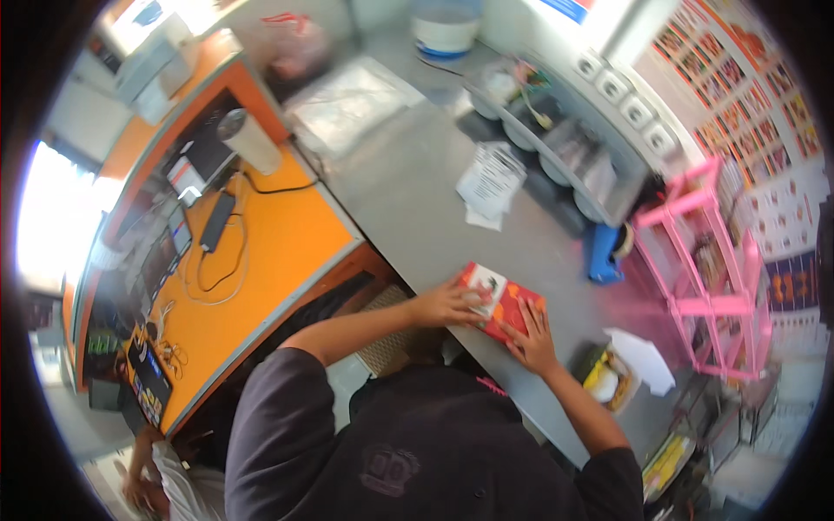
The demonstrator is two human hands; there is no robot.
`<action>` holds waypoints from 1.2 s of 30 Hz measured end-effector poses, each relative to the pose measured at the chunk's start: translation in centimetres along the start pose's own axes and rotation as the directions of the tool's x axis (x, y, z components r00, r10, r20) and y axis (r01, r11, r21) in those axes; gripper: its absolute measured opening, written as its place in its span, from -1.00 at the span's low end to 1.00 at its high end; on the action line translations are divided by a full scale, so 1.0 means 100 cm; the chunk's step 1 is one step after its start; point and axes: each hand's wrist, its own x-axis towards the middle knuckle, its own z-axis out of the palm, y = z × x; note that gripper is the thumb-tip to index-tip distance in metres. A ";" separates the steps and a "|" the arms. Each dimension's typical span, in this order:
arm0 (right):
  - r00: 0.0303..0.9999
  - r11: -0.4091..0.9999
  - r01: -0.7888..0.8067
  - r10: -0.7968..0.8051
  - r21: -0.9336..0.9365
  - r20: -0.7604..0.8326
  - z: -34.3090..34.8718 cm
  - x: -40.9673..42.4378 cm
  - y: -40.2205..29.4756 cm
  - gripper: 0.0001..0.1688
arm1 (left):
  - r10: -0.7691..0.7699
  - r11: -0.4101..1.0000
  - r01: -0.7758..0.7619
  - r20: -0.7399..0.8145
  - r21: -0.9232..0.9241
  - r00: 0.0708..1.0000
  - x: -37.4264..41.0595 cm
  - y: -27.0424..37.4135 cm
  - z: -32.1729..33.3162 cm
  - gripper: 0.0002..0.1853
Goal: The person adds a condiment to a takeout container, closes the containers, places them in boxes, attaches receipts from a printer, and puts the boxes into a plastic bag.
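Observation:
A red cardboard box point(500, 311) with a white panel and a printed design lies on the grey metal counter, close to its front edge. My left hand point(451, 303) holds the box at its left end, fingers spread over the white panel. At the right end, my right hand point(533, 335) lies over the red top and side with its fingers apart. The underside of the box is hidden. Several printed paper slips point(492, 181) lie on the counter beyond it. To the right stands an open food box point(609, 381) with a white lid flap.
A grey compartment rack point(554, 140) stands along the wall. Nearby are a blue tape dispenser point(604, 253) and a pink plastic shelf point(710, 305). Left of the counter, an orange desk point(296, 218) bears a power adapter point(218, 221) and cables. Another person's arm point(140, 465) shows at lower left.

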 end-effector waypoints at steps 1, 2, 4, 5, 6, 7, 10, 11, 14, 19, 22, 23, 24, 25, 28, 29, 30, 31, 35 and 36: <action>0.999 0.996 0.007 -0.002 0.084 -0.054 0.005 -0.002 -0.001 -0.40 | 0.000 1.000 0.000 0.021 0.025 1.000 -0.003 -0.002 0.005 -0.48; 0.994 0.996 0.003 0.007 0.091 -0.112 0.009 -0.002 -0.004 -0.41 | -0.013 0.998 0.011 0.044 0.059 0.999 -0.007 -0.001 0.007 -0.48; 0.982 0.999 0.023 -0.014 0.044 -0.189 0.019 -0.006 0.000 -0.43 | -0.038 0.997 0.037 -0.017 -0.066 0.999 -0.006 0.001 0.010 -0.45; 0.977 0.999 0.033 -0.035 -0.014 -0.208 0.026 -0.008 0.005 -0.43 | -0.108 0.991 0.105 -0.031 -0.079 0.994 -0.009 -0.009 -0.006 -0.45; 0.980 0.999 0.028 -0.032 -0.023 -0.197 0.027 -0.007 0.006 -0.45 | -0.178 0.980 0.173 -0.051 -0.102 0.983 -0.011 -0.013 -0.023 -0.46; 0.983 0.999 0.017 -0.023 -0.036 -0.184 0.025 -0.007 0.007 -0.47 | -0.243 0.964 0.232 -0.074 -0.133 0.967 -0.012 -0.015 -0.040 -0.46; 0.973 0.994 -0.112 0.107 -0.012 -0.205 0.026 -0.007 -0.001 -0.48 | -0.336 0.754 0.580 -0.577 0.310 0.744 -0.050 -0.072 -0.156 -0.52; 0.969 0.990 -0.143 0.138 -0.009 -0.204 0.020 -0.005 -0.007 -0.46 | -0.296 0.621 0.730 -0.776 0.286 0.557 -0.060 -0.086 -0.211 -0.49; 0.953 0.981 -0.196 0.193 0.010 -0.233 -0.002 0.014 -0.032 -0.41 | 0.223 0.279 0.957 -0.975 0.077 0.014 -0.095 -0.101 -0.380 -0.38; 0.927 0.990 -0.090 0.123 0.108 -0.354 -0.026 0.093 -0.051 -0.43 | -0.090 0.027 0.987 -0.984 -0.159 -0.156 -0.181 -0.104 -0.521 -0.46; 0.891 0.974 0.107 -0.005 0.198 -0.454 -0.048 0.188 -0.081 -0.53 | -0.486 0.452 0.800 -0.861 -0.394 -0.149 -0.192 -0.094 -0.539 -0.50; 0.871 0.957 0.180 -0.048 0.227 -0.489 -0.058 0.221 -0.096 -0.54 | -0.558 0.584 0.656 -0.824 -0.478 -0.103 -0.192 -0.092 -0.535 -0.52; 0.859 0.939 0.257 -0.114 0.227 -0.499 -0.072 0.258 -0.113 -0.57 | -0.467 0.687 0.613 -0.883 -0.390 -0.037 -0.178 -0.089 -0.525 -0.59; 0.843 0.909 0.345 -0.189 0.236 -0.504 -0.085 0.295 -0.134 -0.59 | -0.456 0.738 0.549 -0.890 -0.393 -0.024 -0.180 -0.086 -0.519 -0.61; 0.760 0.800 0.565 -0.409 0.202 -0.505 -0.118 0.401 -0.211 -0.62 | -0.463 0.806 0.398 -0.885 -0.439 -0.038 -0.200 -0.090 -0.502 -0.65; 0.720 0.769 0.620 -0.476 0.158 -0.505 -0.125 0.433 -0.238 -0.62 | -0.502 0.787 0.376 -0.862 -0.489 -0.070 -0.206 -0.093 -0.495 -0.66; 0.689 0.718 0.671 -0.508 0.188 -0.517 -0.132 0.461 -0.264 -0.62 | -0.496 0.811 0.312 -0.864 -0.495 -0.082 -0.204 -0.096 -0.490 -0.68; 0.654 0.662 0.718 -0.537 0.214 -0.532 -0.140 0.487 -0.288 -0.62 | -0.486 0.814 0.308 -0.868 -0.492 -0.101 -0.205 -0.098 -0.487 -0.69; 0.494 0.570 0.821 -0.688 0.025 -0.532 -0.146 0.569 -0.365 -0.68 | -0.423 0.865 0.216 -0.890 -0.452 -0.168 -0.211 -0.097 -0.480 -0.76; 0.491 0.571 0.821 -0.683 0.023 -0.542 -0.145 0.583 -0.378 -0.69 | -0.415 0.880 0.183 -0.897 -0.438 -0.155 -0.214 -0.097 -0.481 -0.76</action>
